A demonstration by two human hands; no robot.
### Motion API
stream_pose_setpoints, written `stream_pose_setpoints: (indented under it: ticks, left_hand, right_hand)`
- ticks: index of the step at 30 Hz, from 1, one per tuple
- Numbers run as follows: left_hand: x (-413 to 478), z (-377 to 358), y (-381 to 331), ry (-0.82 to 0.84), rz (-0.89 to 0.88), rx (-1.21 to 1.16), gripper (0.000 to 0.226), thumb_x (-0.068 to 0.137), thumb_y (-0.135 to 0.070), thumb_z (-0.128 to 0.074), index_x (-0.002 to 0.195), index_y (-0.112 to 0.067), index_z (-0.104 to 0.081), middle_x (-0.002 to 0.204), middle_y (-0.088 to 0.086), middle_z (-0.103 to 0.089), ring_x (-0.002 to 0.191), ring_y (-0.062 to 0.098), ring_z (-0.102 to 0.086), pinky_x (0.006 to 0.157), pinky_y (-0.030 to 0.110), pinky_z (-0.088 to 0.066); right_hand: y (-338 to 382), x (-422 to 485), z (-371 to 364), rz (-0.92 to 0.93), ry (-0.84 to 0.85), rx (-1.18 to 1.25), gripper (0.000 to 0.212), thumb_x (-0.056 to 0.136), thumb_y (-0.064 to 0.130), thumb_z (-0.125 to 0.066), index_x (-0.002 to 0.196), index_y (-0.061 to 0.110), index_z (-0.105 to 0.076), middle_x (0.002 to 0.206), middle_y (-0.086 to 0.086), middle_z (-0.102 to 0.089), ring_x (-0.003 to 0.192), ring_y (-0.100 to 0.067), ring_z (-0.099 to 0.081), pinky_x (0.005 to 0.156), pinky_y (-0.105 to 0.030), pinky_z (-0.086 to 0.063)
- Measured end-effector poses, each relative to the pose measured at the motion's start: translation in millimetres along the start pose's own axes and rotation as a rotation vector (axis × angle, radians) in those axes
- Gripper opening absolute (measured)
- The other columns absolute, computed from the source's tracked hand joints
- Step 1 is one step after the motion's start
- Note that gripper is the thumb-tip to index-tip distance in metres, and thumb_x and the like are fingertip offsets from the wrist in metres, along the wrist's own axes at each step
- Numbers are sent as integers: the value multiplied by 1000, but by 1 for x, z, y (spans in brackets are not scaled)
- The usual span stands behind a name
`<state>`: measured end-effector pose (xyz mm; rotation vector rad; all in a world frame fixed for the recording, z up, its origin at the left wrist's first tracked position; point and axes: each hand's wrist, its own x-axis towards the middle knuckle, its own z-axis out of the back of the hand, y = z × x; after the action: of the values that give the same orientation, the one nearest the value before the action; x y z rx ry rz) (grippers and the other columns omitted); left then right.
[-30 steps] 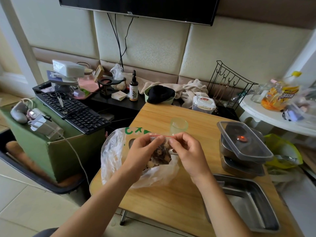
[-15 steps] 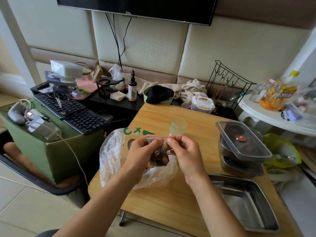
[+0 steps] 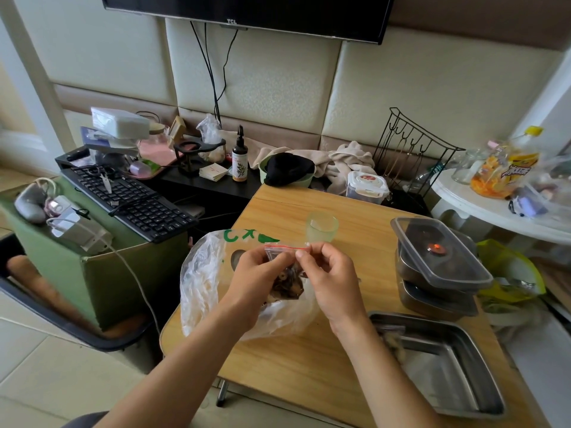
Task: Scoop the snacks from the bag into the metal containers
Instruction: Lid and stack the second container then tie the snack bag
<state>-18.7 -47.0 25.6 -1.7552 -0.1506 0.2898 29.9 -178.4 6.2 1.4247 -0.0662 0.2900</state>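
Observation:
A small clear zip bag [image 3: 289,281] with a red seal strip holds brown snacks. I hold it up over the wooden table [image 3: 309,359], above a large clear plastic bag [image 3: 204,282] with green print. My left hand [image 3: 259,273] pinches the zip bag's top at the left, and my right hand [image 3: 330,276] pinches it at the right. An open metal tray [image 3: 441,362] lies at the table's near right corner. Two stacked metal containers [image 3: 432,291] with a clear lid [image 3: 438,251] on top stand behind it.
A small green cup [image 3: 322,226] stands on the table beyond my hands. A keyboard [image 3: 129,199] on a green box sits to the left, a wire rack [image 3: 411,152] and white side table [image 3: 500,211] with bottles to the right. Clothes and clutter line the back.
My hands with the small zip bag stay at the same spot; the fingers have shifted slightly along its top seal. The camera view has moved a little.

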Motion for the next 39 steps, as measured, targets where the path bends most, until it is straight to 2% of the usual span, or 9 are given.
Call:
stream_pose_setpoints:
  ticks: [5, 12, 19, 23, 29, 31, 33, 35, 39]
  left_hand:
    - [-2, -1, -3, 5, -10, 42, 13, 98, -15, -67, 97, -7, -78, 74, 0, -77, 67, 10, -74, 56, 21, -56]
    - [-3, -4, -3, 0, -13, 22, 13, 99, -13, -66, 91, -7, -76, 67, -4, -74, 61, 6, -71, 50, 19, -53]
    - [1, 1, 1, -34, -11, 17, 11, 96, -13, -69, 93, -6, -76, 72, 2, -76, 66, 11, -73, 54, 23, -55]
    - [4, 2, 3, -15, -8, 0, 12, 96, -17, -69, 98, -9, -78, 81, 5, -78, 73, 14, -75, 60, 27, -59]
    - [8, 5, 6, -27, -31, -61, 14, 98, -13, -65, 101, 0, -68, 76, 2, -72, 65, 8, -70, 55, 20, -53]
    - [9, 6, 7, -27, -43, -45, 14, 97, -14, -66, 100, 0, -68, 81, 6, -73, 69, 10, -71, 57, 22, -55]
    - [9, 7, 8, -21, -67, -5, 13, 96, -13, -69, 98, 0, -69, 88, 10, -76, 76, 14, -73, 62, 26, -59]
    - [10, 10, 7, 5, -114, 90, 9, 95, -11, -71, 95, -2, -72, 87, 5, -78, 77, 12, -75, 62, 23, -59]
    - [20, 25, 6, 77, -284, 549, 4, 91, -20, -77, 90, -23, -79, 89, -14, -78, 87, 0, -73, 76, 20, -60]
  right_hand:
    - [0, 2, 4, -17, -7, -14, 7, 97, 22, -71, 92, 20, -76, 88, 1, -76, 90, -17, -72, 86, -41, -61]
    - [-3, 3, 3, -3, -13, -65, 8, 97, 23, -71, 90, 21, -75, 87, 2, -76, 87, -16, -72, 83, -40, -61]
    - [-2, 1, 0, 76, -43, -178, 7, 97, 23, -70, 91, 21, -73, 85, 8, -73, 82, -7, -68, 71, -16, -52]
    - [1, 2, 2, 57, -52, -134, 6, 97, 23, -70, 91, 22, -73, 84, 7, -74, 83, -7, -69, 74, -21, -55]
    - [2, 3, 9, -3, -11, -55, 10, 98, 22, -68, 88, 20, -69, 84, 1, -72, 84, -19, -67, 79, -41, -58]
    - [3, 2, 10, 1, 25, -55, 9, 98, 22, -68, 89, 20, -68, 86, 4, -71, 86, -16, -66, 80, -39, -56]
    - [3, 3, 11, 28, 62, -93, 6, 97, 23, -71, 91, 22, -69, 88, 9, -70, 88, -11, -66, 80, -30, -54]
    - [3, 5, 15, 81, 97, -196, 7, 95, 22, -73, 89, 23, -70, 87, 10, -70, 88, -8, -65, 79, -24, -53]
    - [6, 7, 27, 159, 145, -395, 11, 94, 23, -75, 84, 22, -72, 83, 11, -69, 85, -5, -63, 70, -12, -47]
